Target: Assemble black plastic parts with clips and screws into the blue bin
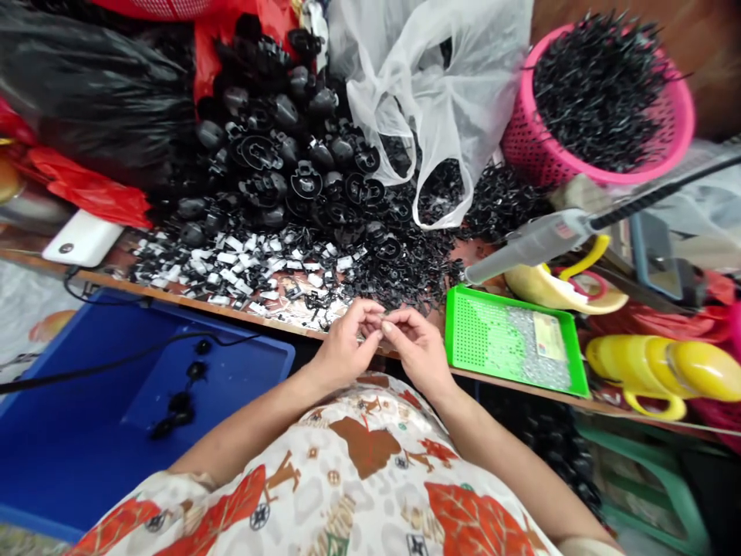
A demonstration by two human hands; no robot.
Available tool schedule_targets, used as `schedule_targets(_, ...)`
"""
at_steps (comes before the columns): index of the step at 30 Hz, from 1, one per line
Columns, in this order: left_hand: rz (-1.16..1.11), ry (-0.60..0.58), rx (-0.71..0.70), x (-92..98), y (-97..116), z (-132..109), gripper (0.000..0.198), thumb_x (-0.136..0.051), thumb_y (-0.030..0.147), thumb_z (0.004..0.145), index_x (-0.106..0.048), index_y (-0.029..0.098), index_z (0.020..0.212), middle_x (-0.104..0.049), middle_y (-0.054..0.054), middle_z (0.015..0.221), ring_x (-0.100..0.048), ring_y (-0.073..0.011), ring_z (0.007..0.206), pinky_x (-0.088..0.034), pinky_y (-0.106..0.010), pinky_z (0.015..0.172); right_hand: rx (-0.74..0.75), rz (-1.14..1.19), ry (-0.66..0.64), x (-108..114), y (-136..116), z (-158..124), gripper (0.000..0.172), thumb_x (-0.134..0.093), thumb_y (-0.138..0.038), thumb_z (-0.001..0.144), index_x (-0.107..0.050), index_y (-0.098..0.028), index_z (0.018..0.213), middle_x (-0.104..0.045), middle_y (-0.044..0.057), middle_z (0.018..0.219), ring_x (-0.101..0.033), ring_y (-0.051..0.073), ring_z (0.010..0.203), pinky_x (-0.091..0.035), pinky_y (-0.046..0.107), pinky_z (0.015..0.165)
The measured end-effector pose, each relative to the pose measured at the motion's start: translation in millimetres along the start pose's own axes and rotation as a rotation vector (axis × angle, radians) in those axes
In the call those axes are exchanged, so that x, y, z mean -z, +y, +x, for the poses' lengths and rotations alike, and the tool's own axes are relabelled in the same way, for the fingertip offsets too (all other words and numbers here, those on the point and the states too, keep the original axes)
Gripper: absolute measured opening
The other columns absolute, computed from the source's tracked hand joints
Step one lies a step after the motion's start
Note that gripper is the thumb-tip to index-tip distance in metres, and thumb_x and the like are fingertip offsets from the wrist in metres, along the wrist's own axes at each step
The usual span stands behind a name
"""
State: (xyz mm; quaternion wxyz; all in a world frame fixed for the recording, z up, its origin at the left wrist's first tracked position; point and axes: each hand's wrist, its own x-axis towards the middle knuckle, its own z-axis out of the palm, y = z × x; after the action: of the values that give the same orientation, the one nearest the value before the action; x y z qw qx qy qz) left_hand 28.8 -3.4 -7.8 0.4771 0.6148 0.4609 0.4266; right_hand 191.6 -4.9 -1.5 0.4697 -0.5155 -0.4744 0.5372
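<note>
Fingers [396, 333] pinch a tiny part [382, 317], its long axis unclear.

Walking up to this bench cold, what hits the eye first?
Probably the big heap of black plastic parts at mid-bench, left of the whitish plastic bag. Next, the pink basket piled with thin black pieces at back right, and the bright green tray on the front edge. The left hand and right hand meet front and center.

Looks like workshop: counter [478, 251] heaped with black plastic bits [289, 170], pink basket [522, 139] (full to top), gray corded tool [532, 239], blue bin [69, 432].
</note>
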Motion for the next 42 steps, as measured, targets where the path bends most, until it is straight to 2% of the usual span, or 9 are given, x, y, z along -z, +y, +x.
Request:
schedule_targets(5,0.767,0.177,-0.006,77.0,-10.3,13.7,0.037,-0.059,0.011,0.086,-0.065,0.021,0.120,-0.064,-0.016,0.116,-0.055,-0.0378,0.117,-0.041,-0.056,0.106,-0.007,0.033,0.038,-1.5,3.3,9.0,0.025,-0.073,-0.045,0.087,-0.064,-0.022,0.089,-0.071,0.001,0.084,-0.065,0.013,0.067,-0.059,0.028,0.064)
schedule_targets(9,0.906,0.170,0.114,106.5,-22.6,21.5,0.042,-0.052,0.006,0.084,-0.069,0.020,0.120,-0.061,-0.016,0.106,-0.060,-0.0376,0.107,-0.048,-0.053,0.097,-0.024,0.006,-0.033,-3.2,9.3,10.2,0.026,-0.076,-0.044,0.084,-0.064,-0.023,0.090,-0.066,-0.002,0.073,-0.066,0.014,0.063,-0.058,0.027,0.060)
schedule_targets(11,0.769,0.253,0.102,102.4,-20.3,23.1,0.040,-0.055,0.011,0.086,-0.070,0.021,0.121,-0.060,-0.014,0.108,-0.063,-0.0326,0.102,-0.051,-0.049,0.094,-0.023,0.007,-0.054,-5.9,9.0,8.0,0.026,-0.076,-0.043,0.084,-0.065,-0.023,0.096,-0.067,0.000,0.079,-0.066,0.014,0.066,-0.059,0.029,0.063)
schedule_targets(14,0.199,0.353,0.131,75.8,-6.1,24.2,0.031,-0.064,0.028,0.088,-0.070,0.022,0.118,-0.061,-0.008,0.107,-0.067,-0.0210,0.084,-0.059,-0.040,0.082,0.005,0.006,-0.072,-10.3,4.6,5.4,0.023,-0.073,-0.042,0.088,-0.067,-0.024,0.101,-0.067,0.000,0.083,-0.066,0.014,0.069,-0.060,0.030,0.067)
schedule_targets(17,-0.414,0.284,0.309,36.2,8.9,24.3,0.036,-0.077,0.037,0.079,-0.066,0.019,0.108,-0.066,-0.002,0.093,-0.069,-0.0154,0.069,-0.062,-0.033,0.068,0.135,-0.092,-0.037,-11.7,0.6,7.3,0.015,-0.067,-0.039,0.093,-0.066,-0.025,0.097,-0.067,0.002,0.091,-0.066,0.015,0.079,-0.059,0.030,0.072)
schedule_targets(19,-0.571,0.235,0.397,12.5,13.9,23.5,0.038,-0.082,0.038,0.075,-0.065,0.017,0.101,-0.067,0.000,0.080,-0.068,-0.0143,0.062,-0.061,-0.030,0.062,0.201,-0.135,0.016,-9.9,0.2,9.5,0.013,-0.065,-0.037,0.094,-0.065,-0.025,0.097,-0.066,0.003,0.098,-0.065,0.016,0.084,-0.059,0.031,0.075)
schedule_targets(23,-0.474,0.174,0.370,-9.5,13.1,21.3,0.032,-0.082,0.040,0.076,-0.068,0.016,0.093,-0.071,-0.002,0.079,-0.068,-0.0139,0.062,-0.060,-0.026,0.056,0.136,-0.101,0.062,0.0,4.0,8.9,0.016,-0.062,-0.041,0.095,-0.061,-0.025,0.099,-0.066,0.001,0.089,-0.064,0.014,0.074,-0.058,0.029,0.070)
schedule_targets(32,-0.383,-0.130,0.469,-1.1,5.3,23.5,0.042,-0.081,0.030,0.074,-0.070,0.015,0.111,-0.072,-0.004,0.082,-0.070,-0.0153,0.067,-0.065,-0.032,0.067,0.113,-0.224,-0.071,25.2,5.6,5.8,0.013,-0.064,-0.037,0.094,-0.067,-0.024,0.094,-0.067,0.001,0.087,-0.063,0.014,0.073,-0.054,0.028,0.066)
schedule_targets(42,-0.220,0.056,0.239,-17.8,-7.4,13.9,0.025,-0.069,0.015,0.080,-0.064,0.020,0.104,-0.071,-0.005,0.103,-0.069,-0.0165,0.094,-0.060,-0.029,0.083,0.301,-0.346,0.005,14.7,-5.1,13.7,0.009,-0.065,-0.031,0.094,-0.071,-0.025,0.095,-0.071,0.003,0.100,-0.066,0.019,0.098,-0.053,0.038,0.090)
